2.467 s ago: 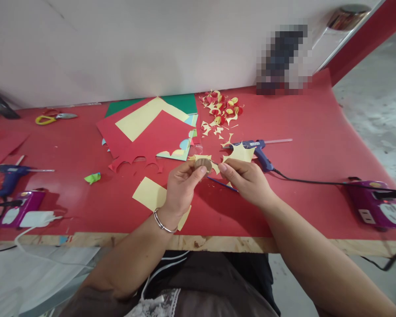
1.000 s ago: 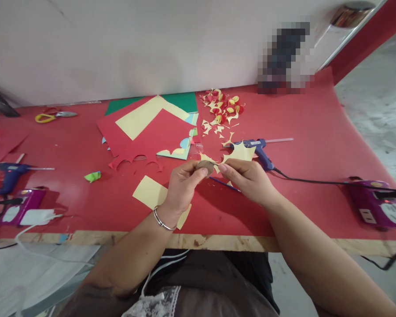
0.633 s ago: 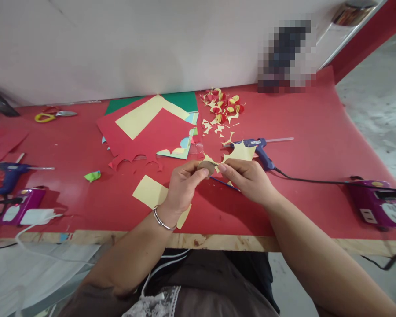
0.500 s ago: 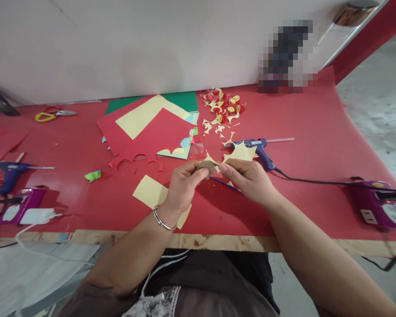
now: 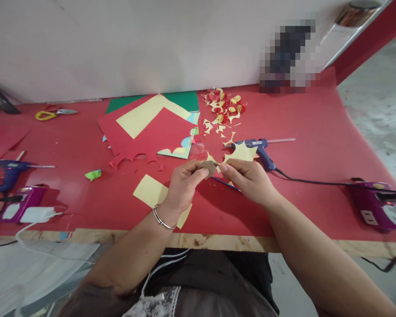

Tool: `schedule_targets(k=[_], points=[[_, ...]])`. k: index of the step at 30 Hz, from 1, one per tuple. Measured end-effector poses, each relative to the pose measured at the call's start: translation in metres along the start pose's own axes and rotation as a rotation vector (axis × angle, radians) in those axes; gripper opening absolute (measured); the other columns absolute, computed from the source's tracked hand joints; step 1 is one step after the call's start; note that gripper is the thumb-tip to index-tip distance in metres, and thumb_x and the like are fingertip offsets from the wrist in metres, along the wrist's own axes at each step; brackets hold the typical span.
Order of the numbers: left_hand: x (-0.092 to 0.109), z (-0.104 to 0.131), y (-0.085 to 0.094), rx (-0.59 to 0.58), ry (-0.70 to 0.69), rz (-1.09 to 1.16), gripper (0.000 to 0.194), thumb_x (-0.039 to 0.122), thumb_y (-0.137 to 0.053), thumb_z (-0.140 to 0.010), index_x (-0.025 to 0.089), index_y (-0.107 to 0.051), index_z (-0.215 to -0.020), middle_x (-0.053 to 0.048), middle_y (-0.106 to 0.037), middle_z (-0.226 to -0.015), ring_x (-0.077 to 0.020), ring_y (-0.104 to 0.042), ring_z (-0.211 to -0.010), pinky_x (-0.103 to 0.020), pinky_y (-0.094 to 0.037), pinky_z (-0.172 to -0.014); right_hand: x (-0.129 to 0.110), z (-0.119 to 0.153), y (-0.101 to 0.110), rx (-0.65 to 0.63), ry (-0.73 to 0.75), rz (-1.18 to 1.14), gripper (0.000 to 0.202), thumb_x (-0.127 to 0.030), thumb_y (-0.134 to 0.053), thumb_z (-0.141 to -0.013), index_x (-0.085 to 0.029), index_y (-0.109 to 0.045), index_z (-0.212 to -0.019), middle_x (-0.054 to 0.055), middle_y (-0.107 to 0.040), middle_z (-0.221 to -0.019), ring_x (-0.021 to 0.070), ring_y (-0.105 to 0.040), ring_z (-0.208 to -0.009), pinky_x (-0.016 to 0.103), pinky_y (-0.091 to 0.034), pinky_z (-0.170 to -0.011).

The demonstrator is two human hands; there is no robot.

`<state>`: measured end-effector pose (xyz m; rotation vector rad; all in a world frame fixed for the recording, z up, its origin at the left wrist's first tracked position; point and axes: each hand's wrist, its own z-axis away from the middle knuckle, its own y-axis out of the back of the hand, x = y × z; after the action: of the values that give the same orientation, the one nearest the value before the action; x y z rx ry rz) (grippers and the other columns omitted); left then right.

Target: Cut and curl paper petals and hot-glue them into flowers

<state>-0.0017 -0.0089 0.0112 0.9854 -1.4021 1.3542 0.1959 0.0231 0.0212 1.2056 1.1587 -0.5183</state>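
My left hand (image 5: 185,182) pinches a round, flat, grey-brown disc (image 5: 207,168) between thumb and fingers. Close to the disc's right edge, my right hand (image 5: 249,178) is closed with thumb and forefinger pressed together; what it grips is too small to make out. Beyond the hands lies a pale yellow sheet with scalloped cut edges (image 5: 242,152). A thin blue stick (image 5: 226,183) rests on the red surface just below the fingers. Under and beside my left wrist is a plain yellow paper piece (image 5: 150,191).
Stacked red sheets (image 5: 148,138) lie left of centre, with red and yellow cut pieces (image 5: 222,105) behind. A blue glue gun (image 5: 265,154) sits right, its cord running to a purple power box (image 5: 378,207). Scissors (image 5: 56,114) and another glue gun (image 5: 11,171) are at left.
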Motion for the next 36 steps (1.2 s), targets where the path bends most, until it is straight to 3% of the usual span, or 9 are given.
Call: schedule_targets(k=[17,36], points=[[0.0024,-0.0003,-0.0008,0.042,-0.015,-0.03,0.013,0.027,-0.07,-0.085,0.021,-0.074,-0.074,0.001,-0.057,-0.069,-0.0144,-0.052,-0.071,-0.033,-0.048,-0.079,0.003,0.0014,0.0004,0.0,0.0,0.042,0.067,-0.08,-0.049,-0.101,-0.021,-0.052,-0.069,-0.001,-0.05,-0.064,0.0124,-0.039,-0.06,0.031,-0.032,-0.058],[-0.0051,-0.0028,0.0046,0.042,-0.026,-0.078,0.012,0.025,-0.069,-0.084,0.021,-0.077,-0.076,0.002,-0.06,-0.067,-0.0137,-0.052,-0.067,-0.031,-0.047,-0.071,0.001,0.0003,-0.0007,-0.014,0.008,0.041,0.069,-0.083,-0.048,-0.1,-0.022,-0.046,-0.067,-0.002,-0.043,-0.062,0.0118,-0.036,-0.058,0.031,-0.028,-0.056]])
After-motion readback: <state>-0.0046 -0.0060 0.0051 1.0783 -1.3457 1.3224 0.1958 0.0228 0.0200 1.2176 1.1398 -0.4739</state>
